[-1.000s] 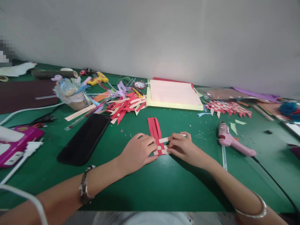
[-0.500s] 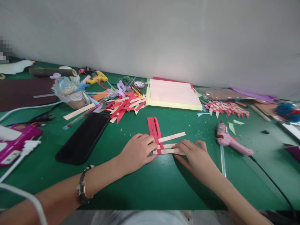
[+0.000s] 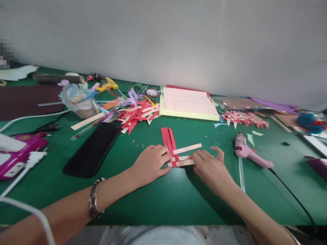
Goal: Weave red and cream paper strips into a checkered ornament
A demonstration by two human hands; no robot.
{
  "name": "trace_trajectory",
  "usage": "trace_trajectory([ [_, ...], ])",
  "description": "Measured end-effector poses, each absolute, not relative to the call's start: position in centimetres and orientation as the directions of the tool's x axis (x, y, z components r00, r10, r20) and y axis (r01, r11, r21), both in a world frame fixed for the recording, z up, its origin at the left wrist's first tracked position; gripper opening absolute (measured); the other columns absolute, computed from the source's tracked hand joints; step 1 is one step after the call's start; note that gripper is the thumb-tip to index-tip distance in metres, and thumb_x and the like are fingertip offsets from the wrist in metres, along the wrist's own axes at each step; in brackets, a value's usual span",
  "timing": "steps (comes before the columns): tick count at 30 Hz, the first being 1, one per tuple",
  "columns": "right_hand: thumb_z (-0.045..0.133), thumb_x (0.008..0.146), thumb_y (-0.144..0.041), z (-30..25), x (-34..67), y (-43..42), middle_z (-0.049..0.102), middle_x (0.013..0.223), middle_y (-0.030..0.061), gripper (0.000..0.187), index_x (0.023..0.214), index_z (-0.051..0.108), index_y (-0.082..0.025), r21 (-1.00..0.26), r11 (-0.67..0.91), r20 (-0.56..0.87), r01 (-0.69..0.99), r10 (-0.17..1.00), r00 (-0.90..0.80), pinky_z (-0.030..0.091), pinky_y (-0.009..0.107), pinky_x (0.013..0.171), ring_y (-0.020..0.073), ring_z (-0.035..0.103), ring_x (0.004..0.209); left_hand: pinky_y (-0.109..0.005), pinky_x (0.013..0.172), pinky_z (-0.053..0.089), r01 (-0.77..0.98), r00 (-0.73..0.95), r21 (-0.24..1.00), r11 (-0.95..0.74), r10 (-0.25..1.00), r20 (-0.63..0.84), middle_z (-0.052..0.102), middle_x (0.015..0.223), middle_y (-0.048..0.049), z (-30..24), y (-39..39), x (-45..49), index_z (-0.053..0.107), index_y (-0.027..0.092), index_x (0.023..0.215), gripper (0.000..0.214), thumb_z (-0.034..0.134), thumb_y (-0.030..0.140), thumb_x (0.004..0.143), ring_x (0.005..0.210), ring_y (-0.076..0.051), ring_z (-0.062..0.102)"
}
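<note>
Red paper strips (image 3: 168, 136) run upward from a small woven corner on the green table, crossed by pale pink paper strips (image 3: 187, 148). My left hand (image 3: 149, 162) is closed on the left side of this weave, its fingertips pressing the crossing and hiding part of it. On the other side my right hand (image 3: 208, 165) pinches the right ends of the two lower pale strips, thumb mostly hidden and little finger raised. The upper pale strip slants up to the right, free of the right hand.
A black phone-like slab (image 3: 92, 149) lies left of my hands, a pink glue gun (image 3: 251, 153) right. Behind are loose red and pale strips (image 3: 135, 115), paper sheets (image 3: 190, 100), a zigzag woven piece (image 3: 246, 118) and a yellow glue gun (image 3: 107, 85). A magenta power strip (image 3: 20, 156) sits far left.
My right hand has turned slightly, its thumb tucking underneath and its little finger lifting, while it keeps the strip ends. My left hand stays on the weave. The view has shifted slightly.
</note>
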State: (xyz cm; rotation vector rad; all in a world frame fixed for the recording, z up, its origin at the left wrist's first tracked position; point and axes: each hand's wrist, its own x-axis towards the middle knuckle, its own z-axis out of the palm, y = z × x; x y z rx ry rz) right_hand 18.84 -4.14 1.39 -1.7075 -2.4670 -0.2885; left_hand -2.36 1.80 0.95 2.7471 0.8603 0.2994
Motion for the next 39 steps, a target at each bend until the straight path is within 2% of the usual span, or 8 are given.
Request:
trace_trajectory([
  [3, 0.037, 0.073, -0.003, 1.6, 18.4, -4.1, 0.063, 0.071, 0.0016, 0.021, 0.080, 0.049, -0.018, 0.015, 0.351, 0.191, 0.936, 0.918, -0.347, 0.019, 0.042, 0.089, 0.0165, 0.056, 0.068, -0.031, 0.072, 0.038, 0.523, 0.810, 0.297, -0.799, 0.575, 0.119, 0.056, 0.092, -0.0030, 1.0, 1.8, -2.5, 0.058, 0.019, 0.089, 0.015, 0.052, 0.031, 0.082, 0.086, -0.019, 0.051],
  [7, 0.045, 0.078, -0.017, 2.4, 18.0, -3.8, 0.068, 0.082, 0.0015, 0.021, 0.099, 0.046, -0.020, -0.283, 0.373, 0.030, 0.884, 0.924, -0.381, 0.028, 0.035, 0.081, 0.0172, 0.060, 0.071, -0.033, 0.074, 0.039, 0.518, 0.810, 0.292, -0.804, 0.571, 0.133, 0.056, 0.093, -0.0039, 1.0, 1.6, -2.5, 0.057, 0.018, 0.089, 0.017, 0.054, 0.030, 0.077, 0.088, -0.020, 0.052],
  [9, 0.047, 0.082, -0.030, 2.6, 17.8, -3.5, 0.068, 0.082, 0.0007, 0.016, 0.095, 0.049, -0.021, -0.384, 0.305, -0.043, 0.872, 0.937, -0.347, 0.030, 0.033, 0.077, 0.0170, 0.060, 0.071, -0.033, 0.074, 0.039, 0.527, 0.804, 0.292, -0.798, 0.580, 0.131, 0.056, 0.092, -0.0041, 1.0, 1.5, -2.5, 0.056, 0.018, 0.087, 0.018, 0.055, 0.032, 0.076, 0.087, -0.020, 0.052],
  [15, 0.039, 0.088, -0.031, 2.6, 17.5, -2.7, 0.062, 0.056, -0.0027, 0.033, 0.060, 0.053, -0.020, -0.298, 0.211, -0.128, 0.931, 0.958, -0.258, 0.030, 0.034, 0.074, 0.0132, 0.053, 0.053, -0.031, 0.070, 0.039, 0.546, 0.793, 0.289, -0.786, 0.597, 0.124, 0.056, 0.089, -0.0035, 1.0, 1.5, -2.2, 0.056, 0.017, 0.085, 0.015, 0.052, 0.031, 0.080, 0.086, -0.019, 0.051],
  [21, 0.038, 0.089, -0.035, 3.8, 17.7, -2.4, 0.065, 0.065, -0.0010, 0.031, 0.071, 0.059, -0.020, -0.326, 0.274, -0.159, 0.905, 0.928, -0.338, 0.029, 0.033, 0.082, 0.0128, 0.056, 0.060, -0.030, 0.068, 0.038, 0.543, 0.788, 0.282, -0.791, 0.596, 0.155, 0.055, 0.087, -0.0028, 0.6, 1.4, -2.3, 0.055, 0.017, 0.084, 0.012, 0.051, 0.027, 0.079, 0.083, -0.018, 0.050],
  [25, 0.024, 0.093, -0.034, 5.1, 17.7, -2.0, 0.058, 0.058, 0.0020, 0.046, 0.059, 0.051, -0.018, -0.237, 0.264, -0.216, 0.935, 0.924, -0.316, 0.029, 0.026, 0.060, 0.0122, 0.050, 0.054, -0.029, 0.067, 0.038, 0.535, 0.787, 0.297, -0.791, 0.595, 0.165, 0.055, 0.087, -0.0027, 0.5, 1.4, -2.3, 0.055, 0.017, 0.084, 0.011, 0.051, 0.026, 0.078, 0.082, -0.018, 0.050],
  [29, 0.034, 0.089, -0.033, 5.8, 17.9, -1.6, 0.058, 0.061, 0.0012, 0.030, 0.070, 0.053, -0.019, -0.181, 0.219, -0.234, 0.959, 0.937, -0.259, 0.021, 0.024, 0.049, 0.0112, 0.046, 0.051, -0.029, 0.067, 0.039, 0.533, 0.783, 0.310, -0.787, 0.598, 0.171, 0.056, 0.088, -0.0029, 0.6, 1.5, -2.2, 0.055, 0.017, 0.084, 0.010, 0.051, 0.025, 0.078, 0.082, -0.018, 0.050],
  [39, 0.037, 0.086, -0.035, 5.5, 18.6, -1.1, 0.058, 0.061, 0.0026, 0.038, 0.056, 0.050, -0.017, -0.379, 0.233, -0.383, 0.895, 0.841, -0.381, 0.027, 0.023, 0.054, 0.0114, 0.049, 0.057, -0.030, 0.070, 0.040, 0.529, 0.784, 0.326, -0.783, 0.599, 0.166, 0.056, 0.090, -0.0036, 0.6, 1.5, -2.3, 0.056, 0.017, 0.084, 0.011, 0.052, 0.026, 0.079, 0.084, -0.019, 0.049],
])
